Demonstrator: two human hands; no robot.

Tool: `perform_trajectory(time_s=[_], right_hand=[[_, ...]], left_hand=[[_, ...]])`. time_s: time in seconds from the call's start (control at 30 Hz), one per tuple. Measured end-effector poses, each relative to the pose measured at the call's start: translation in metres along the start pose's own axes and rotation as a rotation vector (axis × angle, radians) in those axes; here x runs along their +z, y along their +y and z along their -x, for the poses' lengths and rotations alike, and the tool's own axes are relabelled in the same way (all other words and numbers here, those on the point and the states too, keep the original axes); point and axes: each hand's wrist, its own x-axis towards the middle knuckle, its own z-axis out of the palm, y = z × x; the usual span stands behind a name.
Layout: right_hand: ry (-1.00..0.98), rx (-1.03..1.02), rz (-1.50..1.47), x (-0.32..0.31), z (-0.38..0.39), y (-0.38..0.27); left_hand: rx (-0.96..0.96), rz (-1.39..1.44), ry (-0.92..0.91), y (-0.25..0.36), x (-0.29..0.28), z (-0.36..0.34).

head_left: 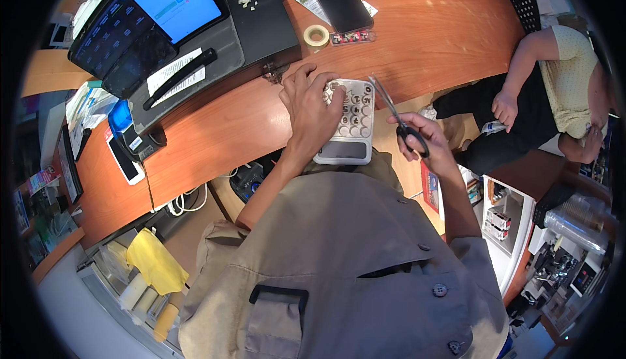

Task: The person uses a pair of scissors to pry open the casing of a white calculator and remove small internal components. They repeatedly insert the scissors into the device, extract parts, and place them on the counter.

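At the desk's front edge, my left hand (310,108) grips a white calculator (355,114) with round keys. The thumb lies over the keys, while other fingers curl around its far left part. The calculator is turned so that its dark display is nearest my body. To its right, my right hand (424,138) is closed on a pair of black-handled scissors (412,138), with fingers at the handle loops. The metal blades point up and away, slightly left, beside the calculator's far right corner. What lies under my left palm is hidden.
On the wooden desk (417,39) are a tape roll (316,44), a small clear case of coloured bits (353,37) and a black phone (339,0). A screen (173,0) stands far left, a white phone (124,160) left. Another person (561,78) sits at the right.
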Motion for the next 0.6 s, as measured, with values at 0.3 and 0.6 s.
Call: perform_trajectory(time_s=[0.3, 0.6], right_hand=[[0.404, -0.494, 1.234, 0.031, 0.006, -0.014], [0.236, -0.474, 1.473, 0.03, 0.005, -0.051]], left_hand=[[0.221, 0.231, -0.021, 0.003, -0.028, -0.021], [0.364, 0.418, -0.285, 0.019, -0.052, -0.048]])
